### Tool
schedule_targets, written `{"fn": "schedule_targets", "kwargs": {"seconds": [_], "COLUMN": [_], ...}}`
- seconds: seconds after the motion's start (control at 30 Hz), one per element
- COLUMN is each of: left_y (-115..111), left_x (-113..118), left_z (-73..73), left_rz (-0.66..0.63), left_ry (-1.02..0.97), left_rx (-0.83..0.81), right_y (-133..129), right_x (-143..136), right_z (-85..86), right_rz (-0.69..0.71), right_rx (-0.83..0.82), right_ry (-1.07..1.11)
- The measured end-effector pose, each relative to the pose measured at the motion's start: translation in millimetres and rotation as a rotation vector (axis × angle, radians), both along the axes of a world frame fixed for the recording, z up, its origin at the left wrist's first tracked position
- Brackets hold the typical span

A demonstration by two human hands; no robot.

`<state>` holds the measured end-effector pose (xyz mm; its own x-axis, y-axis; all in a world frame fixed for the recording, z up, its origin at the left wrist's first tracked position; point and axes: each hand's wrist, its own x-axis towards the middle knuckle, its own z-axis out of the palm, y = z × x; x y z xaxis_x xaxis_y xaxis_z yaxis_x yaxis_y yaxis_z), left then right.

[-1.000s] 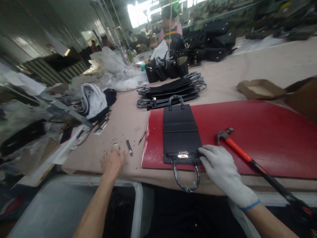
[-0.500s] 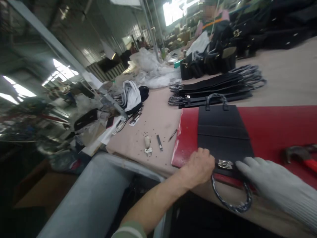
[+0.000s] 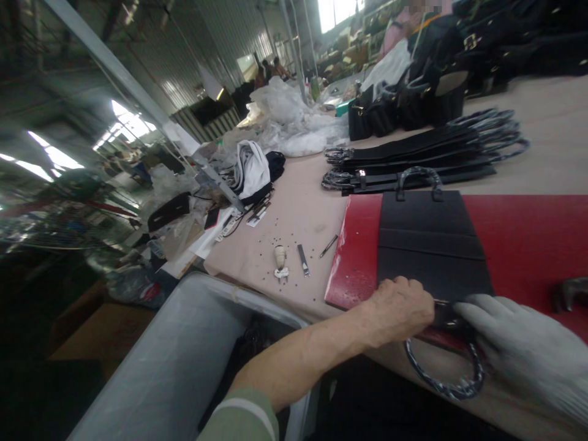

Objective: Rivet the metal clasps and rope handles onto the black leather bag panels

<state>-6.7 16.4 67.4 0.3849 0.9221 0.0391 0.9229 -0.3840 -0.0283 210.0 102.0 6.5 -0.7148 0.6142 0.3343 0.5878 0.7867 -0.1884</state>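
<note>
A black bag panel [image 3: 429,245] with film-wrapped handles lies on a red board [image 3: 358,257]. One wrapped handle [image 3: 454,392] hangs over the near edge of the table; the other loops at the far end. Bare, with fingers curled, my left hand [image 3: 402,306] grips the panel's near end. My right hand [image 3: 514,334], in a pale knitted glove, closes on the same end from the right. Between both hands the metal clasp [image 3: 445,304] shows only partly. The fingertips are mostly hidden.
Left of the board lie a punch [image 3: 303,260], a thin rod tool [image 3: 328,246] and a pale-handled tool [image 3: 280,263]. A hammer head [image 3: 569,294] rests at right. Behind are stacked black straps [image 3: 413,153] and black bags [image 3: 408,107]. A grey bin [image 3: 184,331] stands below the table edge.
Both hands have closed in over the clasp, which lay flat in plain sight before and is now tilted and largely covered. The view has shifted, so the scene sits differently.
</note>
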Motion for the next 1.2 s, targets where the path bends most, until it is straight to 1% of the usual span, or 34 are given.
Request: {"fn": "schedule_targets", "kwargs": {"seconds": [0.03,0.07,0.13,0.17,0.27,0.33,0.37,0.47,0.6,0.7,0.73,0.8,0.83,0.9,1.03,1.13,1.2], "left_y": [-0.5,-1.5,-3.9,-4.6,-4.4,-5.5,-7.0,-13.3,-23.0,-31.0,-33.4,-37.1,-38.3,-39.5,-38.7,-37.6,-37.0], "left_x": [-3.2,-8.4,-24.1,-33.7,-58.5,-65.7,-66.4,-61.8,-52.2,-43.8,-40.6,-34.0,-30.8,-25.0,-17.9,-15.5,-14.2], "left_z": [0.1,-0.6,-6.5,-12.0,-34.3,-45.9,-49.4,-54.5,-63.9,-73.5,-75.9,-79.0,-79.7,-80.6,-83.5,-85.7,-84.5], "left_rz": [-0.012,-0.031,-0.094,-0.132,-0.257,-0.320,-0.334,-0.319,-0.221,-0.098,-0.077,-0.076,-0.088,-0.099,-0.059,-0.030,-0.015], "left_ry": [-0.015,-0.034,-0.092,-0.133,-0.376,-0.459,-0.478,-0.487,-0.538,-0.558,-0.554,-0.548,-0.546,-0.542,-0.552,-0.556,-0.555], "left_rx": [-0.026,-0.055,-0.101,-0.112,-0.091,-0.045,-0.017,0.053,0.152,0.233,0.249,0.263,0.265,0.271,0.285,0.284,0.280], "right_y": [0.0,-0.5,-1.9,-2.3,-1.8,-2.0,-2.8,-8.4,-22.8,-35.0,-38.0,-41.6,-42.3,-42.6,-45.3,-49.3,-50.7], "right_x": [1.4,3.3,7.6,9.5,14.0,16.2,17.0,18.3,21.3,24.8,25.7,26.8,26.9,25.4,16.0,8.0,5.4], "right_z": [2.5,6.5,16.4,20.8,28.3,29.7,29.9,29.2,23.8,15.7,12.7,7.3,5.2,3.0,3.8,4.0,3.1], "right_rz": [0.037,0.104,0.186,0.222,0.283,0.292,0.290,0.272,0.207,0.082,0.025,-0.064,-0.085,-0.083,-0.090,-0.138,-0.156], "right_rx": [-0.053,-0.114,-0.206,-0.248,-0.333,-0.355,-0.358,-0.346,-0.350,-0.416,-0.437,-0.436,-0.412,-0.333,-0.196,-0.132,-0.115], "right_ry": [-0.015,-0.038,-0.024,-0.007,0.025,0.019,0.018,0.044,0.216,0.371,0.418,0.479,0.476,0.401,0.207,0.140,0.117]}}
